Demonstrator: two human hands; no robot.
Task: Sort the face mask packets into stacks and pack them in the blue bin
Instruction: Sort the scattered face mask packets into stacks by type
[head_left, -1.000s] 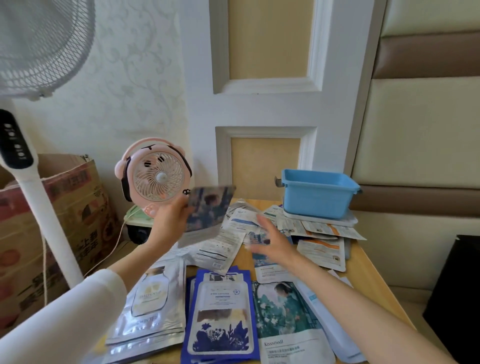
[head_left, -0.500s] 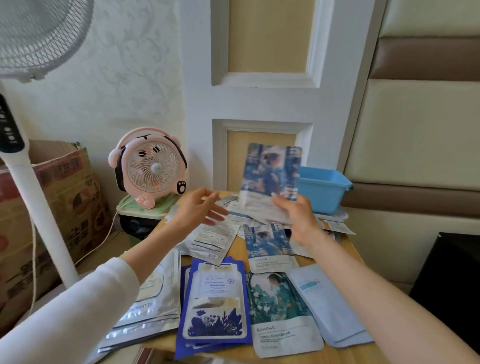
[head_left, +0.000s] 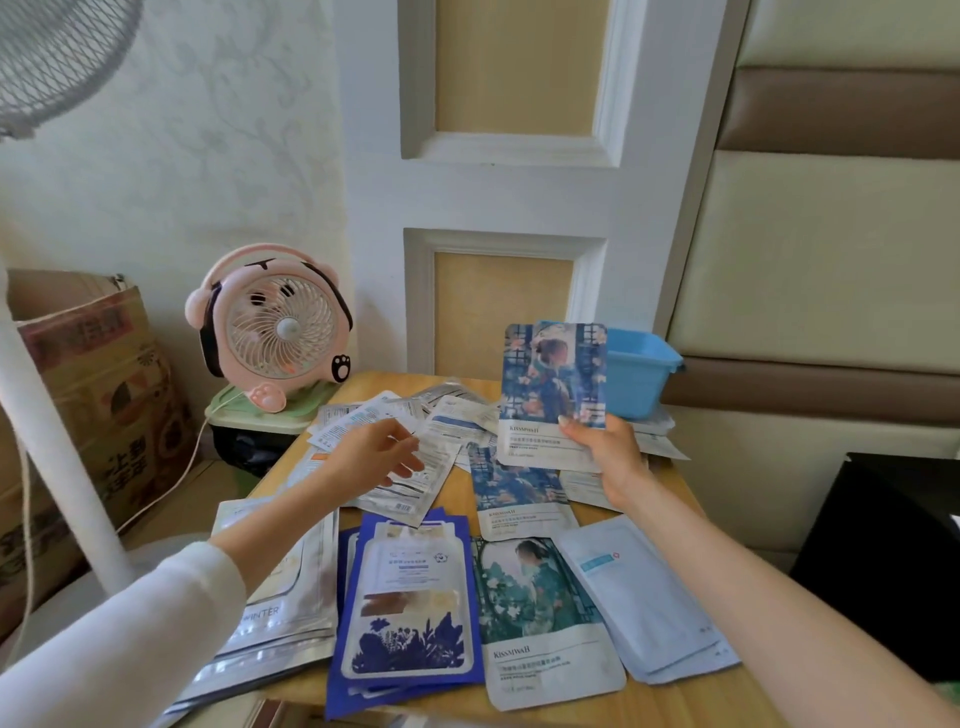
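1. About half done, I judge: sorted stacks (head_left: 410, 608) lie on the near desk (head_left: 460, 499), loose packets (head_left: 415, 415) wait behind, and the inside of the blue bin (head_left: 641, 374) is hidden.
2. The right hand (head_left: 605, 457) pinches one packet (head_left: 553, 384), glossy, thin and round-cornered, upright before the rigid bin; the left hand (head_left: 374, 457), fingers relaxed, holds nothing above the loose ones.

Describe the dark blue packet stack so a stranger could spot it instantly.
On the wooden table, follow the near row of stacks. The dark blue stack lies between the silver packets and the green packet. Only it has a deep blue border and flower silhouettes.
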